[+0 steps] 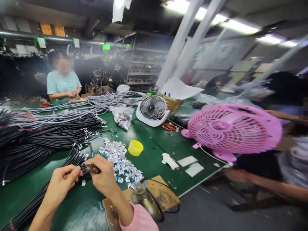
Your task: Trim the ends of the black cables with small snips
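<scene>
The left fingers (pixel 70 170) were narrow, their hold unclear; the right fingers (pixel 102 160) held a dark tool (pixel 96 168) — beyond them, black cables (pixel 60 140) bore white tips (pixel 87 131), seemingly finished — rightward, loose silver pieces (pixel 115 153) looked unused

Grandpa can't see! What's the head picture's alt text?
A bare left hand and right hand work near thin black cables, beside a heap of small silvery pieces on a green table. Behind are a white fan, a pink plastic fan and a person in pale blue.
</scene>
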The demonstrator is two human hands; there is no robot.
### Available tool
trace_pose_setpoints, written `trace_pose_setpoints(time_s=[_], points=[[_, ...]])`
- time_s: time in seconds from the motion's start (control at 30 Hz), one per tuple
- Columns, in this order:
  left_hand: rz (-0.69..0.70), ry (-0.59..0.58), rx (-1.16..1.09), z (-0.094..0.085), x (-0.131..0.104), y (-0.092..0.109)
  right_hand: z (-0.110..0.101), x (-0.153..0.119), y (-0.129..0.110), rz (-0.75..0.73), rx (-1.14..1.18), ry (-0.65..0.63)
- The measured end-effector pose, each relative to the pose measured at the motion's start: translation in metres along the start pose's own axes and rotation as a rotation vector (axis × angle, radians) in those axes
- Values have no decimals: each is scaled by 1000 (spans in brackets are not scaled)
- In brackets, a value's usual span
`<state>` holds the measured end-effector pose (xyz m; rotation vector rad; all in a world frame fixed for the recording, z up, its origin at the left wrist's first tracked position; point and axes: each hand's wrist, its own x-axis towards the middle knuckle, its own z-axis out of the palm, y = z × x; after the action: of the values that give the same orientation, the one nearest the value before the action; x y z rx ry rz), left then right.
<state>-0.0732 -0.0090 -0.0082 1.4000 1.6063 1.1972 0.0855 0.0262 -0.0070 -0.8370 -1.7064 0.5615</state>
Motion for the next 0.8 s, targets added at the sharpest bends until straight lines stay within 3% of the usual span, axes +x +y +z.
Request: trace_pose_setpoints(time_s=[0.13, 0.2, 0.3, 0.33, 0.43, 0.5, 0.57, 0.7, 0.73, 0.8], points=[[-101, -55, -83, -5, -4, 8, 0, 6, -4, 348, 206, 10], [-126, -56, -107, -6, -7, 13, -1, 7, -4, 343, 237, -11], [-141, -81, -125, -5, -7, 17, 2, 5, -2, 218, 297, -42], [-139, -94, -126, -5, -5, 17, 4, 4, -2, 246, 367, -62], [-101, -115, -127, -7, 2, 19, 11, 0, 0, 556, 747, -214], [-56, -98, -129, -8, 5, 20, 13, -1, 0, 657, 868, -263], [-9, -59, -132, -6, 5, 18, 13, -2, -1, 502, 661, -172], [55, 15, -133, 2, 2, 7, 8, -2, 1, -4, 38, 66], [61, 22, -131, 3, 2, 5, 7, -1, 3, -33, 4, 83], [67, 21, -130, 4, 3, 2, 3, 3, 6, 92, 95, 112]])
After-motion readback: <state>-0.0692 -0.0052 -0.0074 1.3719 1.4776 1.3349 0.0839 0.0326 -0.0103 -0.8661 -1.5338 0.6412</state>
